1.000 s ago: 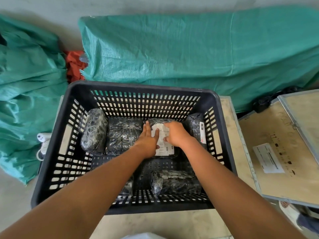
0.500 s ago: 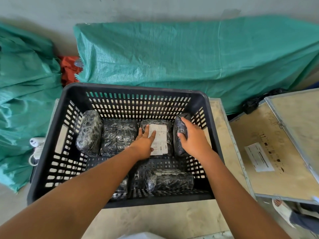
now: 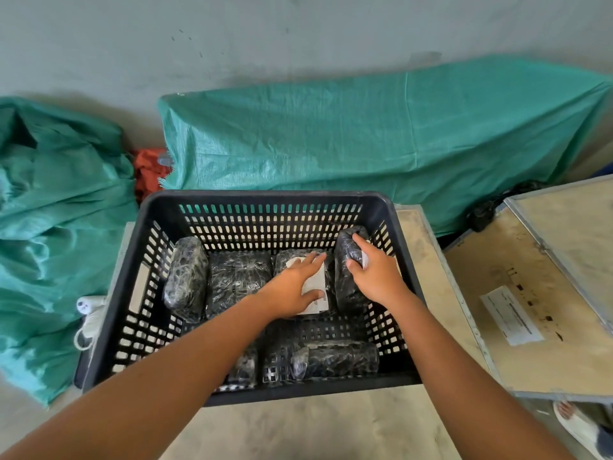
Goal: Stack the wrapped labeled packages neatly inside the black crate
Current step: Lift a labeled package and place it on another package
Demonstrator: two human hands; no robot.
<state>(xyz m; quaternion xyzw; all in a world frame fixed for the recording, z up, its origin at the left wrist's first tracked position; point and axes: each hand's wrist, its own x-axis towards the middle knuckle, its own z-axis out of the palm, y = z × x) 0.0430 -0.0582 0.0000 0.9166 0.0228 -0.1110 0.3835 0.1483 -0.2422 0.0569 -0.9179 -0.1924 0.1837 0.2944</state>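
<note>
My left hand point(image 3: 292, 290) spread flat, palm down on the labeled package point(image 3: 315, 283) lying in the black crate point(image 3: 265, 200) on the tabletop point(image 3: 331, 433), my right hand point(image 3: 374, 273) curled around the upright package point(image 3: 348, 260) by the crate's right wall, fingers gripping its top edge

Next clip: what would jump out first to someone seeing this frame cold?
Two bare arms reach into a black crate in the middle of the view. The left hand lies flat on a white-labeled package in the back row, and the right hand grips the package standing at the right wall. Green tarps lie heaped behind the crate.
</note>
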